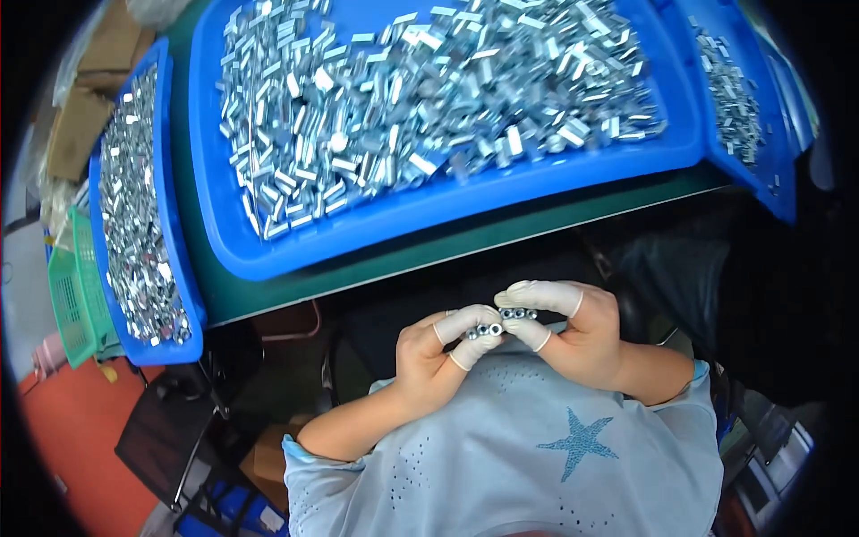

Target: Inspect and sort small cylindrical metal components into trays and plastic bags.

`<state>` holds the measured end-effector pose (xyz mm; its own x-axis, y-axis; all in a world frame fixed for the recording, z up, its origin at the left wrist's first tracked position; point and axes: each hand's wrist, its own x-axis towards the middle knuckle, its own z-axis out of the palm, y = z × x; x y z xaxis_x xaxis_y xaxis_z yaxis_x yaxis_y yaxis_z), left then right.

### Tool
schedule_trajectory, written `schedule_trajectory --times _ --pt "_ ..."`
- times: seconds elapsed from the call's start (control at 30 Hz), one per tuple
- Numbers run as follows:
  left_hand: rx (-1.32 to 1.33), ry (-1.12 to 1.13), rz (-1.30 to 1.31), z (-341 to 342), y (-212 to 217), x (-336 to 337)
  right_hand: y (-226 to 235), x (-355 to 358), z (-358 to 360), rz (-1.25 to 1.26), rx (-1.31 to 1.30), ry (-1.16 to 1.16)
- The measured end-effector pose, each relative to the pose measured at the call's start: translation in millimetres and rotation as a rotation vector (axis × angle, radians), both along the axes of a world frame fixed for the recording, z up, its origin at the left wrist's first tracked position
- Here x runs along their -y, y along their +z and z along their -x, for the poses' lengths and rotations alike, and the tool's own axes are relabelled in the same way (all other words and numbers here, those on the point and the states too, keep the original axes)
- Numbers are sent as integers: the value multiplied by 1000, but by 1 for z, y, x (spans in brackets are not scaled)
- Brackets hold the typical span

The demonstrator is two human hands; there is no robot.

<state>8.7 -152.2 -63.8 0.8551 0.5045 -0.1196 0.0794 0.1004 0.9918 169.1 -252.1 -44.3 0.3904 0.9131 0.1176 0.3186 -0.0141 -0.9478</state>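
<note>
My left hand [435,351] and my right hand [583,335] meet in front of my chest, white finger cots on the thumbs and fingertips. Pinched in the left is a short row of small silvery metal tubes [484,330], their round open ends showing. A similar row of metal sleeves [519,314] sits between the right thumb and fingers, slightly higher and almost touching the first row. Beyond the hands, a big blue tray [465,199] holds a heap of loose shiny metal tubes [420,98]. The fingers hide the tubes' far ends.
The tray stands on a green-topped table [358,276] whose near edge lies just beyond my hands. A narrower blue tray [170,353] of metal pieces is at left, another blue tray [777,170] at right. A green basket [72,291] and a black chair [165,438] are at left.
</note>
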Motion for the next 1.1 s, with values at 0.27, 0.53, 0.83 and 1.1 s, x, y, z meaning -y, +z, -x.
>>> schedule_trajectory --times 0.27,0.53,0.83,1.1 --pt "-85 85 22 23 -25 17 -18 8 14 127 5 111" --pt "-101 99 136 32 -30 21 -26 13 21 179 13 155" --pt "-114 181 535 35 -37 26 -25 9 23 199 95 195" --pt "-81 198 579 37 -43 27 -29 6 25 122 172 202"
